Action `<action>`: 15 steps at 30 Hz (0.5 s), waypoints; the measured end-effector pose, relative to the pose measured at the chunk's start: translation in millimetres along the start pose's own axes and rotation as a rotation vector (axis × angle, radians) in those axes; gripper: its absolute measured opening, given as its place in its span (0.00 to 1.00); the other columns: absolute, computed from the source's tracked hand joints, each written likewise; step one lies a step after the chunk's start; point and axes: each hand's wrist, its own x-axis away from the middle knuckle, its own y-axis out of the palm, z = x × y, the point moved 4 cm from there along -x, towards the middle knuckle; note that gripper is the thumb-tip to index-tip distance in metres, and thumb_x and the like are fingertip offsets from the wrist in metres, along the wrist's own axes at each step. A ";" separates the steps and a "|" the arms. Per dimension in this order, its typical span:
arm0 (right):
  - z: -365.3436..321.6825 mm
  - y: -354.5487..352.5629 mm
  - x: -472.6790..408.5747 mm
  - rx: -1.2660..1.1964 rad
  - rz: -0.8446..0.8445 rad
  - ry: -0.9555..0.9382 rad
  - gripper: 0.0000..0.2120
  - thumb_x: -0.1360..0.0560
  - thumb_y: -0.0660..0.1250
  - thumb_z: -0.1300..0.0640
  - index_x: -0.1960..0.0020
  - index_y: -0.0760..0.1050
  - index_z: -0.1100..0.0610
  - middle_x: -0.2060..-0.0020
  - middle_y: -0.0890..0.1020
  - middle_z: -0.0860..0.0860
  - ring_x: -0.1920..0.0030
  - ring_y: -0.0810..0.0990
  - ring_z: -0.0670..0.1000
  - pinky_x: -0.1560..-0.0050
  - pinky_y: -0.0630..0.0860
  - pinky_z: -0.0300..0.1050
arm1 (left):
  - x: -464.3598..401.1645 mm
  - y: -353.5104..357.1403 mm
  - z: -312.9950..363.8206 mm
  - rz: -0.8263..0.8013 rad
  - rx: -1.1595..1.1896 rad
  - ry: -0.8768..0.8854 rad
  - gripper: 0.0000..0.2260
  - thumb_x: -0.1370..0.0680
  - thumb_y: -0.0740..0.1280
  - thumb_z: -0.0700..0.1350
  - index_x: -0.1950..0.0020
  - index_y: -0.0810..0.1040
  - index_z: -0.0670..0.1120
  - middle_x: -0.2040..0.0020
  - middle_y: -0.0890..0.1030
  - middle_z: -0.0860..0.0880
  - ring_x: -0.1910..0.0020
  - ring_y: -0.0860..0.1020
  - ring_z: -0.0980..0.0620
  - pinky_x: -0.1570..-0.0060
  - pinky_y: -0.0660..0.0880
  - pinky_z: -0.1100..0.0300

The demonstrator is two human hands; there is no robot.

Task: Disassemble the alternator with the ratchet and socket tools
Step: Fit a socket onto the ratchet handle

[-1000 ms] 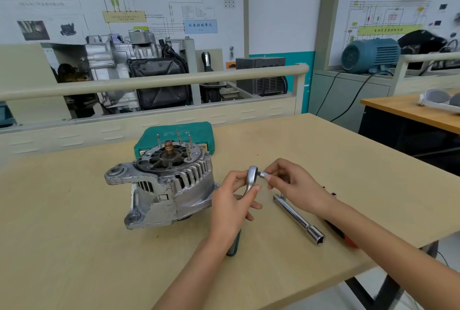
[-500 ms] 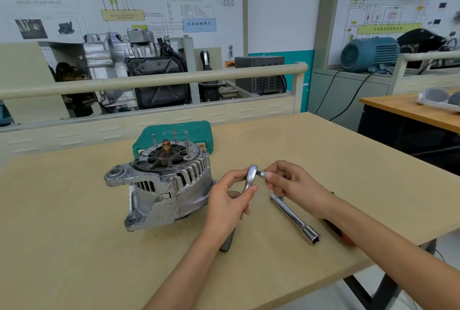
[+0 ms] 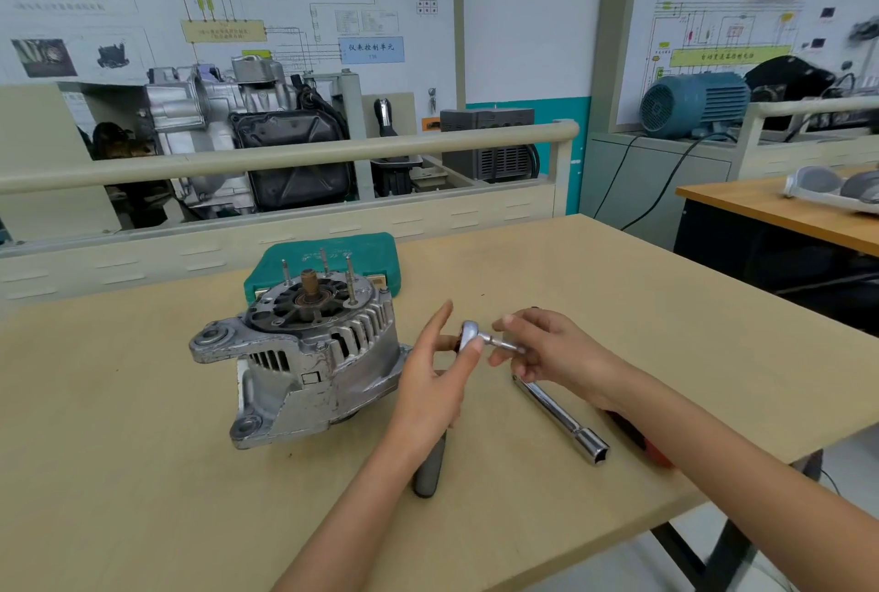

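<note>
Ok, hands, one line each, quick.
Left hand: grips the ratchet near its head, forefinger straight.
Right hand: pinches a small metal piece plugged into the ratchet head.

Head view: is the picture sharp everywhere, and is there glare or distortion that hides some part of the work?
Head view: the alternator and the wooden table are sharp; the left hand and right hand at the ratchet are slightly blurred; the upper right wall boards are smeared; the rail bows from the wide lens; lighting is even, with soft shadows and only mild shine on the long socket bar.
</note>
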 end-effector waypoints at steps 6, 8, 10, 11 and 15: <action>14.9 -43.0 -9.6 0.256 0.223 -0.023 0.10 0.20 0.57 0.60 0.55 0.75 0.61 0.68 0.79 0.51 0.73 0.73 0.46 0.72 0.69 0.33 | -2.3 -0.7 3.5 -0.014 -0.048 0.008 0.08 0.21 0.64 0.46 0.42 0.74 0.53 0.49 0.76 0.50 0.82 0.65 0.55 0.80 0.64 0.63; 17.1 -49.1 -13.0 0.610 0.225 -0.065 0.07 0.22 0.61 0.61 0.55 0.77 0.59 0.66 0.77 0.47 0.65 0.73 0.47 0.68 0.67 0.31 | -5.0 -1.8 2.6 -0.004 -0.022 -0.019 0.06 0.21 0.63 0.44 0.45 0.73 0.49 0.49 0.76 0.51 0.82 0.65 0.56 0.81 0.63 0.64; 22.5 -49.2 -16.1 0.829 0.178 -0.058 0.06 0.24 0.64 0.59 0.49 0.78 0.57 0.60 0.76 0.48 0.60 0.72 0.47 0.66 0.65 0.28 | -7.3 -3.3 -0.9 0.015 0.010 -0.058 0.04 0.20 0.62 0.43 0.46 0.72 0.46 0.50 0.77 0.50 0.83 0.64 0.55 0.82 0.61 0.65; 26.1 -47.9 -17.8 0.868 0.148 -0.043 0.08 0.25 0.65 0.58 0.47 0.78 0.57 0.58 0.75 0.48 0.59 0.72 0.46 0.65 0.65 0.26 | -8.0 -3.8 -2.4 0.023 0.019 -0.075 0.03 0.20 0.61 0.42 0.47 0.71 0.45 0.50 0.78 0.48 0.83 0.63 0.55 0.82 0.60 0.66; 33.2 -37.8 -22.3 0.942 0.095 0.024 0.15 0.27 0.68 0.49 0.43 0.76 0.55 0.57 0.76 0.48 0.58 0.74 0.46 0.58 0.72 0.37 | -10.7 -3.6 -4.3 0.042 0.060 -0.122 0.05 0.21 0.64 0.44 0.50 0.70 0.43 0.50 0.78 0.38 0.85 0.62 0.56 0.83 0.57 0.68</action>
